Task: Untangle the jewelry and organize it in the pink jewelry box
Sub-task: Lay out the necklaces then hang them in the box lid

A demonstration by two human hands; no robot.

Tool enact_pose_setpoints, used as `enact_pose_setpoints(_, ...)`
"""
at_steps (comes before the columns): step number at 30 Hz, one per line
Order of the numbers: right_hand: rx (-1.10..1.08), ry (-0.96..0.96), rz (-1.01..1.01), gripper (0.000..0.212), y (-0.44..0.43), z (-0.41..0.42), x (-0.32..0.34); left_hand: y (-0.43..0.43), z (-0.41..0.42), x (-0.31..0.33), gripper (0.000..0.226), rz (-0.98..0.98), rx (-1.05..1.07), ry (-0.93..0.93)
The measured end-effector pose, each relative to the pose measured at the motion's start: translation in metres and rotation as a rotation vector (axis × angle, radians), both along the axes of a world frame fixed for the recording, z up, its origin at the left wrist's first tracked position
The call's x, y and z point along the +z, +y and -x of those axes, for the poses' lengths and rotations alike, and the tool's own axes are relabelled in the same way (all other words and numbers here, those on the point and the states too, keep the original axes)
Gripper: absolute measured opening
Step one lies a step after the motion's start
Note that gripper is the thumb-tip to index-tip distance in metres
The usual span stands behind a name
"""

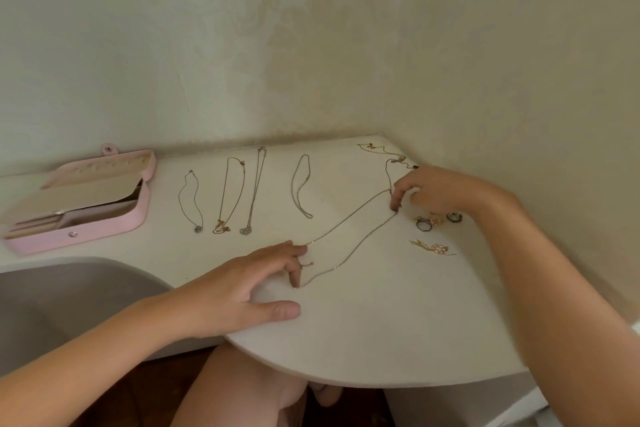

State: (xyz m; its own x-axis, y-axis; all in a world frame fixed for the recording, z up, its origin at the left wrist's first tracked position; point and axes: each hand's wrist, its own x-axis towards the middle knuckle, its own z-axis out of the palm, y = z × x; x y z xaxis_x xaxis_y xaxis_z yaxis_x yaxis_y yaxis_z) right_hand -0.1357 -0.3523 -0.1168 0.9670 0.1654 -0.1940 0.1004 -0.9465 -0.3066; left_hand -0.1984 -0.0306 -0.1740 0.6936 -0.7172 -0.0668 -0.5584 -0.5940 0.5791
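Knee [242,388] beneath rounded white surface [346,340]. My left grip [242,288], fingers relaxed, presses the gold chain [348,217]; my right grip [429,191] pinches it. Beyond: four straightened necklaces [245,230]; pink jewelry box [104,222] far left, lid open, dividers visible; patterned wall [311,45].

My left hand [249,284] lies flat, thumb spread; my right hand [433,189] pinches the necklace chain [346,218] between curled fingertips.

1. The light in this corner is soft, rather dim and yellowish-green, with no glare anywhere.
2. Shadows on the table [363,340] are faint, but it is near black under its edge.
3. The wide lens bows the table's rim and stretches both forearms.
4. The pink jewelry box [114,218] smears at the left edge, and the long chain [348,217] shows only as a soft thread.
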Motion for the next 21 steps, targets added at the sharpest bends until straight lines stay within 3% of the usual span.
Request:
enact_pose_setpoints(4, 0.02, -0.065, 0.11, 0.036, 0.022, 0.033, -0.004, 0.007, 0.0, -0.006, 0.047, 0.0, 0.132, -0.203)
enact_pose_setpoints(7, 0.043, -0.12, 0.141, 0.037, 0.036, 0.059, -0.01, 0.006, 0.01, -0.009, 0.043, 0.002, 0.173, -0.332)
enact_pose_setpoints(12, -0.013, -0.121, 0.084, 0.034, 0.044, 0.084, -0.011, -0.005, 0.022, -0.014, 0.075, -0.104, 0.147, -0.366)
enact_pose_setpoints(21, -0.036, 0.081, -0.073, 0.029, 0.056, 0.136, -0.006, -0.041, 0.005, 0.003, 0.054, -0.208, 0.128, -0.36)
